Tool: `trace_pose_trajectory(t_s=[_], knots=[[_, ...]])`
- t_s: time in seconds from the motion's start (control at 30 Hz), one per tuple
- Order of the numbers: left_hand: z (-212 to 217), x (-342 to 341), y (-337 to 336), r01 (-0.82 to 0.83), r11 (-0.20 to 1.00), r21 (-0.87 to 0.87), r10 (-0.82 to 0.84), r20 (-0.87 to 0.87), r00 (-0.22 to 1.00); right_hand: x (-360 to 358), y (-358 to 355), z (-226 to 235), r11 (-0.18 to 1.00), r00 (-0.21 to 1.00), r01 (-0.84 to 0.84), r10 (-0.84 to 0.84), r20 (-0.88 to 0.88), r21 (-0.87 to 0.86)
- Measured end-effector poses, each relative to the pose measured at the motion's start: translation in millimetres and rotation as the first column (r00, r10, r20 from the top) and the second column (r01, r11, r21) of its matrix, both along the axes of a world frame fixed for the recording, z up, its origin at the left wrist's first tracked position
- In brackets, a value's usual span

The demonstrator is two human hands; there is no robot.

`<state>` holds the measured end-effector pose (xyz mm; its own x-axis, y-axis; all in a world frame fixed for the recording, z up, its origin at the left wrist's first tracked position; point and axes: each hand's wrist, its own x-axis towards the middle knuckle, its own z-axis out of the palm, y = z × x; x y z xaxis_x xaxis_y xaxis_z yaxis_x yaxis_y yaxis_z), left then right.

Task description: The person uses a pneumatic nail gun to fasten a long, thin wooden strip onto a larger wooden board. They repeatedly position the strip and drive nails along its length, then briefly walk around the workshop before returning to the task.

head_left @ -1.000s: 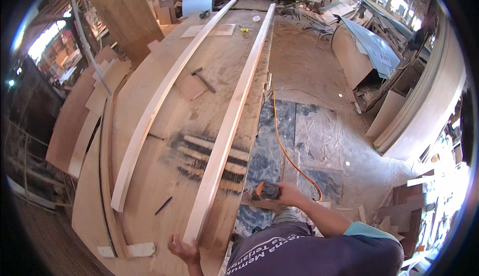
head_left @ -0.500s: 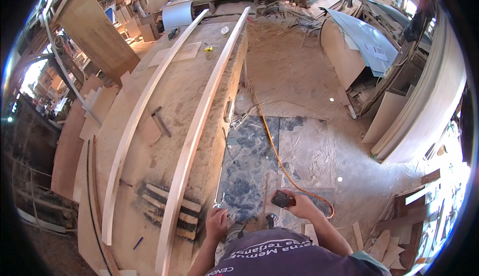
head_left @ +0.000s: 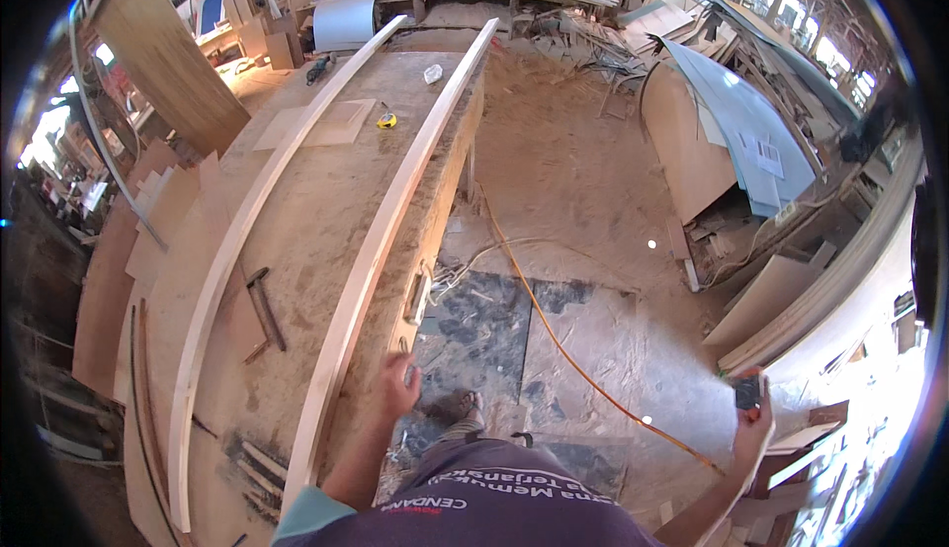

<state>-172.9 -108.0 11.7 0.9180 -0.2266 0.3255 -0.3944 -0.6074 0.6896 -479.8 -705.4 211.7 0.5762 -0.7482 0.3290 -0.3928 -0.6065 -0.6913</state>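
Note:
My left hand (head_left: pixel 397 391) is at the bench's right edge, its fingers loosely bent and apart, with nothing visible in them. Just beyond it, a light-coloured cord and fitting (head_left: pixel 417 288) hang on the bench's side. Out to the right, my right hand (head_left: pixel 753 430) grips a black and orange-red handheld tool (head_left: pixel 748 393); its exact kind cannot be made out. An orange hose (head_left: pixel 565 342) runs across the floor toward my right forearm. Two long pale wooden beams (head_left: pixel 374 241) (head_left: pixel 242 221) lie lengthwise on the workbench (head_left: pixel 306 186).
On the bench are a hammer (head_left: pixel 265 310), a yellow tape measure (head_left: pixel 387 121), a thin panel (head_left: pixel 341 122) and dark-stained slats (head_left: pixel 259 478). Blue-grey sheets (head_left: pixel 736 117) and leaning boards (head_left: pixel 830 280) stand at right. Offcuts (head_left: pixel 791 458) lie beside my right arm.
My right hand has swung far to the right with the tool. My left hand has moved up and left along the bench edge. The view has shifted, and a foot now shows.

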Motion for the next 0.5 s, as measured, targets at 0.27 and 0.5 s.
trace_pose_trajectory(t_s=[0.27, 0.5], knots=[[11, 309, -66, -0.345, 0.872, 0.348, 0.317, 0.136, 0.939, 57, -113, -11, 0.986, 0.982, 0.165, -0.163, 0.097, -0.011], [-40, 494, -69, -0.513, 0.739, 0.438, 0.604, -0.092, 0.791, 284, -185, -135, 0.988, 0.995, 0.082, -0.088, 0.04, 0.131]])
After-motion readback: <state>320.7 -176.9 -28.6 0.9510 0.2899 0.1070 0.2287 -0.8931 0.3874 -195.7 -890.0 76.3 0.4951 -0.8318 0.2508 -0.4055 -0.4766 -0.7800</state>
